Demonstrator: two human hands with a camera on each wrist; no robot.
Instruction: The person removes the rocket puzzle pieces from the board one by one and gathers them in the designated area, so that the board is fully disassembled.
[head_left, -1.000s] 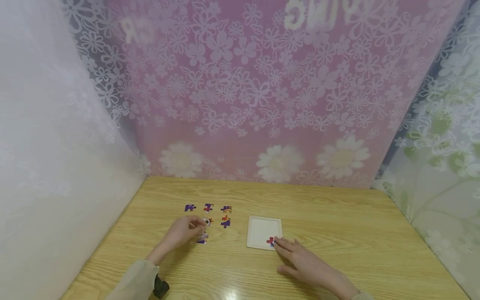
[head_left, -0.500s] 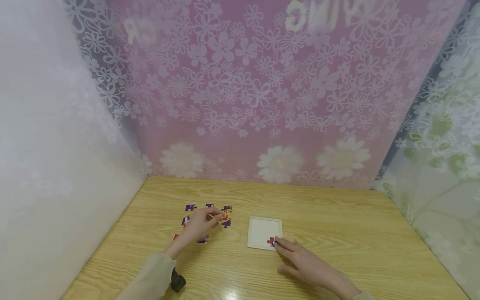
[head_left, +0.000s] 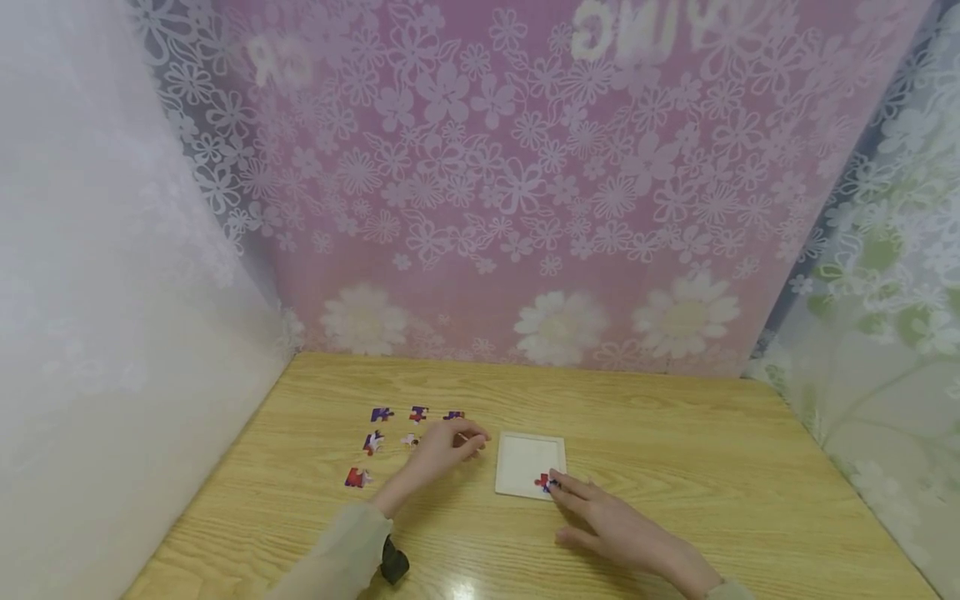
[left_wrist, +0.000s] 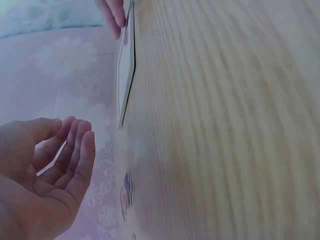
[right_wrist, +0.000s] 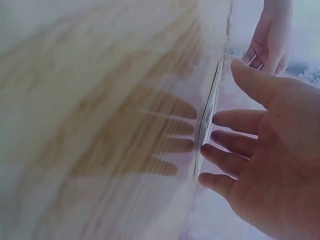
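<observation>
My left hand (head_left: 442,450) hovers over the table just left of a shallow square puzzle tray (head_left: 525,454). Its fingers bend loosely, with thumb and index tips close together; in the left wrist view no piece shows between the left hand's fingers (left_wrist: 80,155). My right hand (head_left: 611,521) lies at the tray's near right corner, fingers fairly straight. Its fingertips touch the tray edge beside a red and blue jigsaw piece (head_left: 542,482) in that corner, partly covering it. In the right wrist view the right hand's fingers (right_wrist: 232,162) reach the tray's edge.
Several loose jigsaw pieces lie in rows at left, among them a purple piece (head_left: 382,414), a red piece (head_left: 357,477) and a white one (head_left: 409,442); my left hand and forearm may hide others. The wooden table (head_left: 675,450) meets a flowered pink backdrop (head_left: 480,208).
My left hand has moved right from over the loose pieces toward the tray, uncovering the left and middle ones. The right hand and the piece in the tray have stayed put.
</observation>
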